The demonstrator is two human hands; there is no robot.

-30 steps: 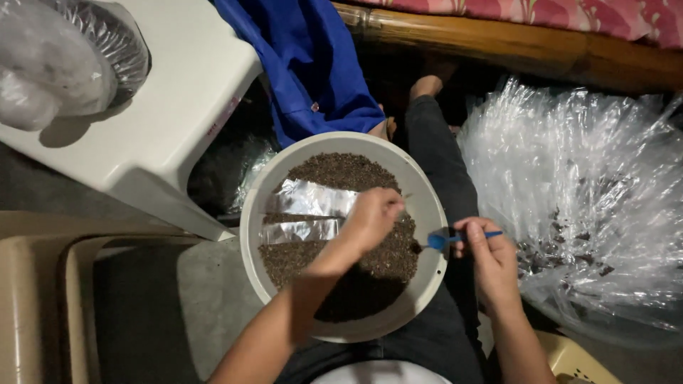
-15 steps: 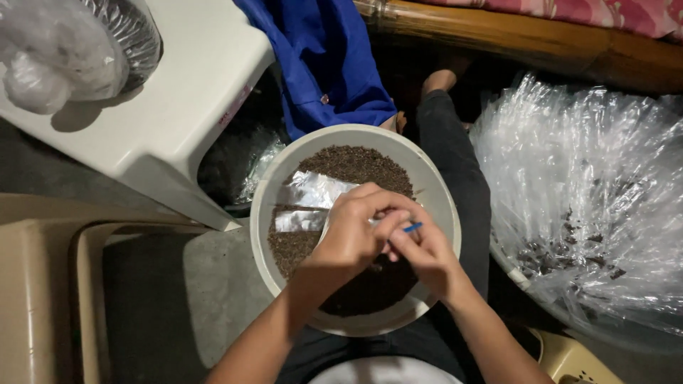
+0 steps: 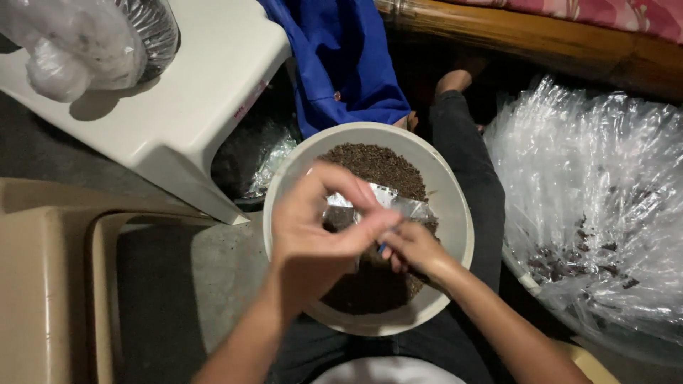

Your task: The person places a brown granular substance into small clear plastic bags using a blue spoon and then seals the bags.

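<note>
Both hands meet over the white bowl (image 3: 455,213) of dark grains, left hand (image 3: 313,235) pinching a clear packet (image 3: 384,203) open, right hand (image 3: 413,249) clenched on a blue scoop (image 3: 382,248), keeping spillage inside

A home: wooden bed frame (image 3: 541,35), plastic stool (image 3: 163,107), bare floor.

Both hands, left hand (image 3: 313,235) and right hand (image 3: 413,249), crowd the white bowl (image 3: 455,213); only its 12 o'clock grain surface is open. White stool (image 3: 178,121) blocks 10 o'clock, blue cloth (image 3: 348,64) 12, clear bags (image 3: 597,199) 3. Floor at 8 o'clock free.
</note>
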